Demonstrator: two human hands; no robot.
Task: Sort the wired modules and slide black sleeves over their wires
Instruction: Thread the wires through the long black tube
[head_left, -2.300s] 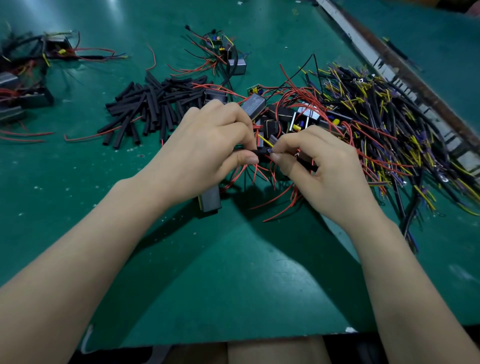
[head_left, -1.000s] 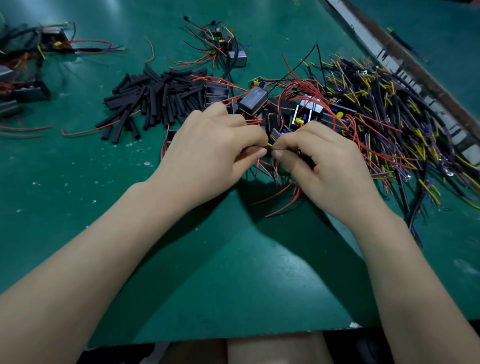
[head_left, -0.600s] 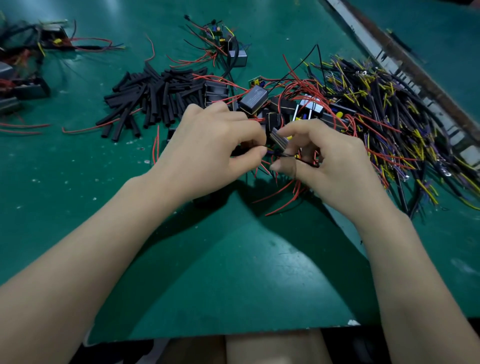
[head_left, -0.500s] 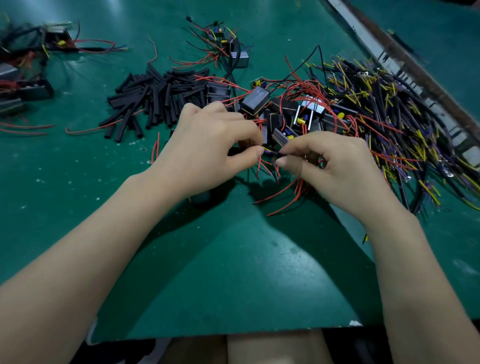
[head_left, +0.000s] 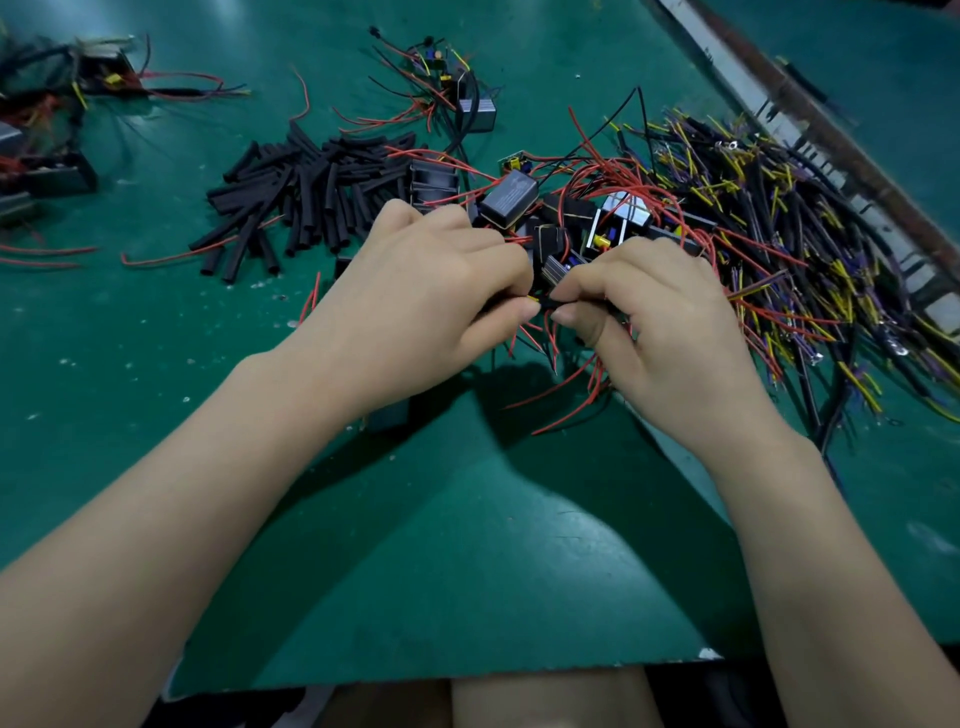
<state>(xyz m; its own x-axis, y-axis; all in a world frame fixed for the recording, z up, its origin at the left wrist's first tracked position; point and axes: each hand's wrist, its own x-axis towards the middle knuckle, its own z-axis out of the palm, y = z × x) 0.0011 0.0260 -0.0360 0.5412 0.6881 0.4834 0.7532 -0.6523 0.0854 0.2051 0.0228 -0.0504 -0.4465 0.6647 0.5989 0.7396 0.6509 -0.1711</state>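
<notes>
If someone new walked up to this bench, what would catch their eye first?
Probably the two hands at the centre, the left hand and right hand pinching a black sleeve between them. Next, the big tangle of red, yellow and black wires at right, and the pile of black sleeves behind the left hand.

Left hand (head_left: 431, 306) and right hand (head_left: 660, 332) pinch a black sleeve (head_left: 543, 303) between them above the green mat (head_left: 467, 545).

Lit evenly from overhead, moderately bright. Pale glare patches on the green surface (head_left: 467, 571) at top left (also near the front edge). Dark soft-edged shadows beneath both forearms. Wide-angle bending and slight blur toward the edges.
</notes>
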